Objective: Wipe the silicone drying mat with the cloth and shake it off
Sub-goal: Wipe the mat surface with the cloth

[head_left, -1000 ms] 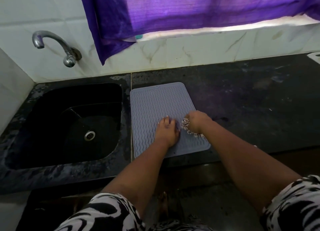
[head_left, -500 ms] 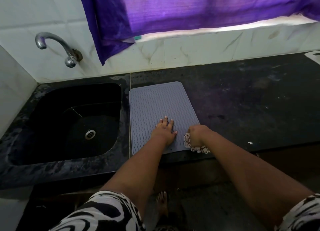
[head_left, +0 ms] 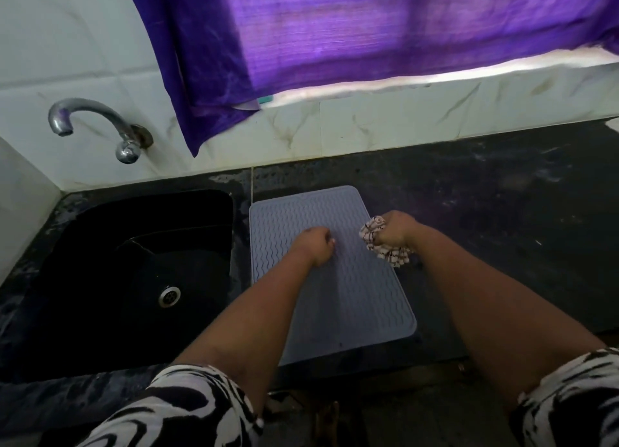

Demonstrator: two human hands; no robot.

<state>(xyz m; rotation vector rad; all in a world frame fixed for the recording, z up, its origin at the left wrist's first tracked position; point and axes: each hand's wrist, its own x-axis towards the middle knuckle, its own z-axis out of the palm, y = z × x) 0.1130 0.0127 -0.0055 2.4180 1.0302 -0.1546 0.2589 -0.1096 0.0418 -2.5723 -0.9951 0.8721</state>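
Observation:
A grey-blue silicone drying mat (head_left: 355, 299) with a wavy ribbed surface lies flat on the black counter, just right of the sink. My left hand (head_left: 315, 247) rests on the mat's middle with its fingers curled in, holding nothing. My right hand (head_left: 397, 228) is at the mat's right edge, closed around a bunched white cloth with dark stripes (head_left: 385, 245). The cloth hangs below the fist and touches the mat's right side.
A black sink (head_left: 134, 272) with a steel drain sits left of the mat, under a chrome tap (head_left: 97, 125) on the tiled wall. A purple curtain (head_left: 368, 37) hangs above. The black counter (head_left: 519, 218) stretches to the right.
My right hand with the cloth has moved from the mat's near right corner up along its right edge. My left hand's flat fingers have curled in. The camera has come closer.

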